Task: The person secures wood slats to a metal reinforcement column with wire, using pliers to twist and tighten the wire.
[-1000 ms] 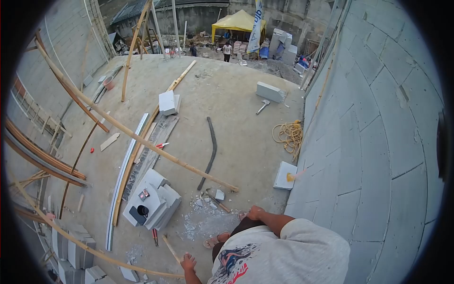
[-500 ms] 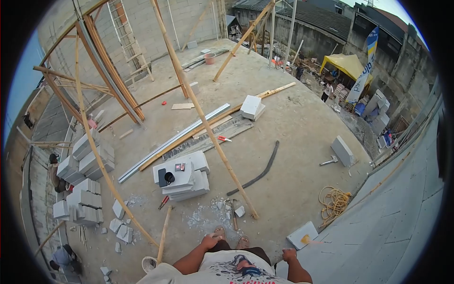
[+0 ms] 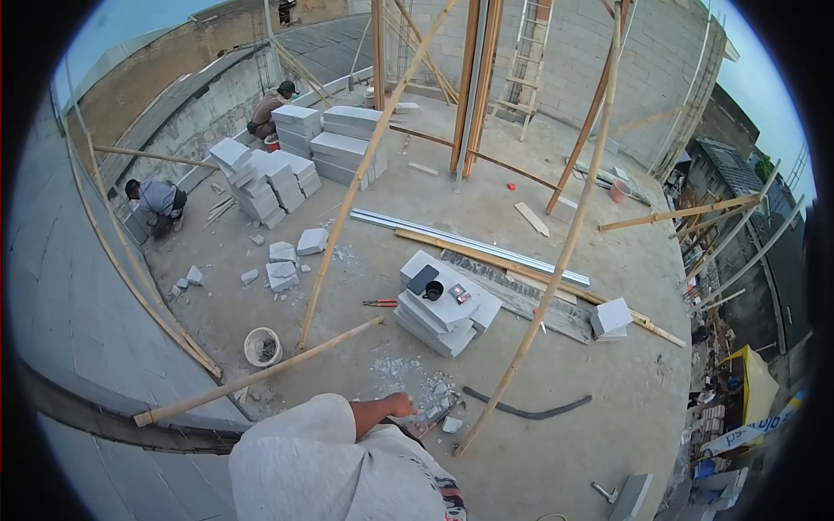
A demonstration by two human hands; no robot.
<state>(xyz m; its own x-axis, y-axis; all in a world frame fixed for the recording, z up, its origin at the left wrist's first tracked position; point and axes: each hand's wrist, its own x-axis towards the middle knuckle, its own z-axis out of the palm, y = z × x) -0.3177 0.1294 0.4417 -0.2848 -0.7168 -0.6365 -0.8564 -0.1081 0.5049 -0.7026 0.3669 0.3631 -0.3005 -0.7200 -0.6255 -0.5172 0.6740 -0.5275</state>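
Observation:
My left hand (image 3: 401, 405) is at the bottom centre, its fingers curled in with nothing visible in them. It is above my thigh, beside pale broken chips (image 3: 434, 391) on the concrete floor. My right hand is out of view. Ahead stands a stack of white blocks (image 3: 439, 326). On top of it are a dark phone (image 3: 423, 279), a black cup (image 3: 433, 291) and a small red pack (image 3: 460, 293). Red-handled pliers (image 3: 380, 303) lie left of the stack.
A bamboo pole (image 3: 261, 373) slants at left beside a white bucket (image 3: 263, 346). Another pole (image 3: 556, 278) slants at right. Two people crouch at left, one in grey (image 3: 158, 198), one near stacked blocks (image 3: 268, 110). A black hose (image 3: 526, 412) lies at right.
The view has turned left, so the scene has shifted right and tilted. My right hand has left the view. My left hand still has its fingers curled.

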